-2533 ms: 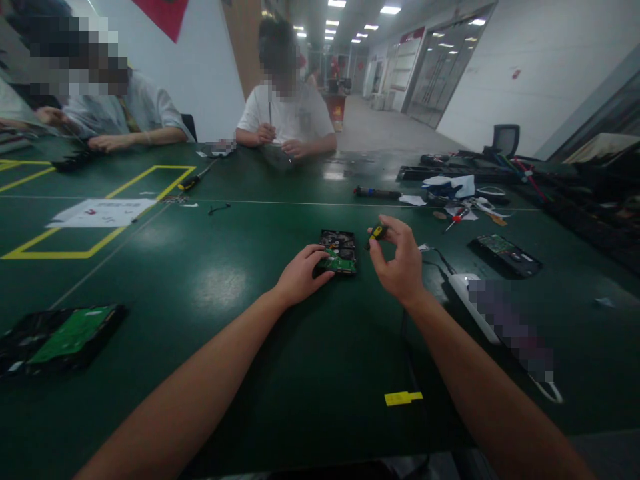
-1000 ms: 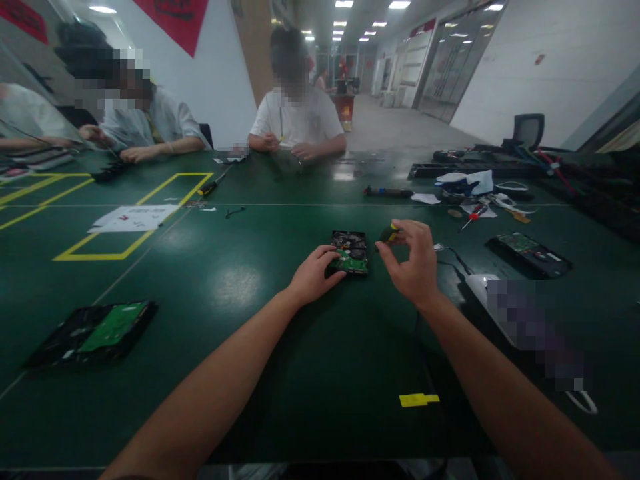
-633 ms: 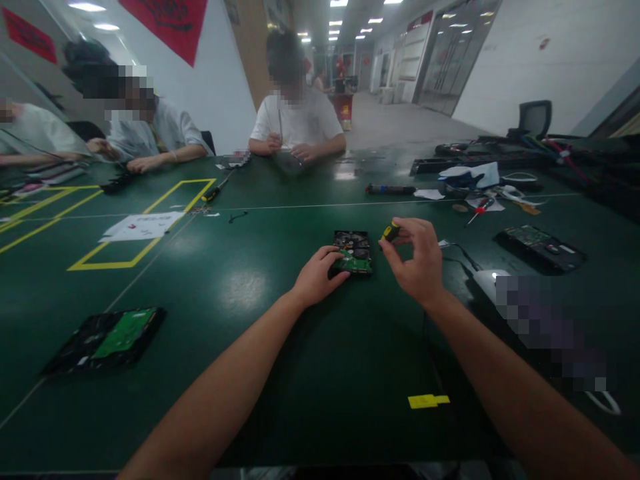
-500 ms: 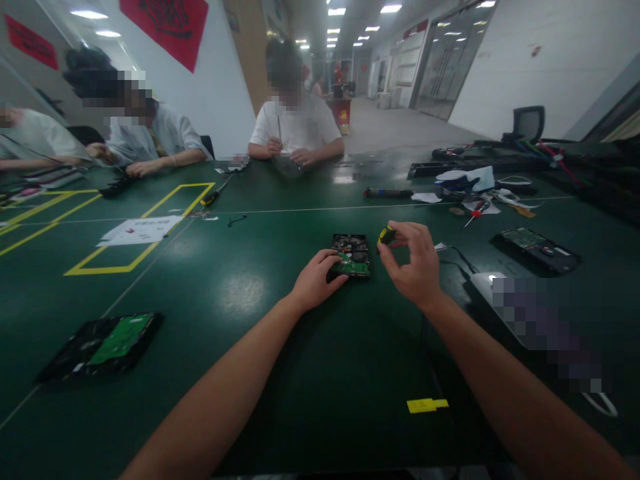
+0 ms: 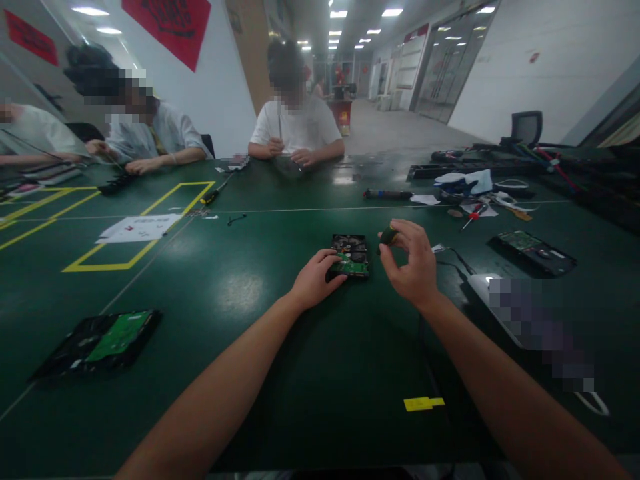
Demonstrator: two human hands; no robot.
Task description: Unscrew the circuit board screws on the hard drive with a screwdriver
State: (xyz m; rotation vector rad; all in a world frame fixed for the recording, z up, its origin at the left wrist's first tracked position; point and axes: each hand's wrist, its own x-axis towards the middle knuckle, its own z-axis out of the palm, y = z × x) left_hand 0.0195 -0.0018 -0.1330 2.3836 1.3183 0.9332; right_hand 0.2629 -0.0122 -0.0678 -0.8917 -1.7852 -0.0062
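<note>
A small hard drive [image 5: 351, 255] with a green circuit board lies face up on the green table [image 5: 240, 320] in front of me. My left hand [image 5: 315, 279] rests on its near left corner, fingers curled over the edge. My right hand [image 5: 411, 265] hovers just right of the drive, fingertips pinched round the black and yellow handle of a small screwdriver [image 5: 388, 237], which stands over the drive's right edge.
A second drive [image 5: 97, 341] lies at the near left and a third [image 5: 533, 252] at the right. A yellow tag [image 5: 423, 403] sits near me. Tools and cables [image 5: 475, 193] clutter the far right. Other people [image 5: 295, 123] sit across the table.
My hands have stayed on the drive and the screwdriver. The fingers of my right hand have shifted slightly round the handle. My head has moved a little.
</note>
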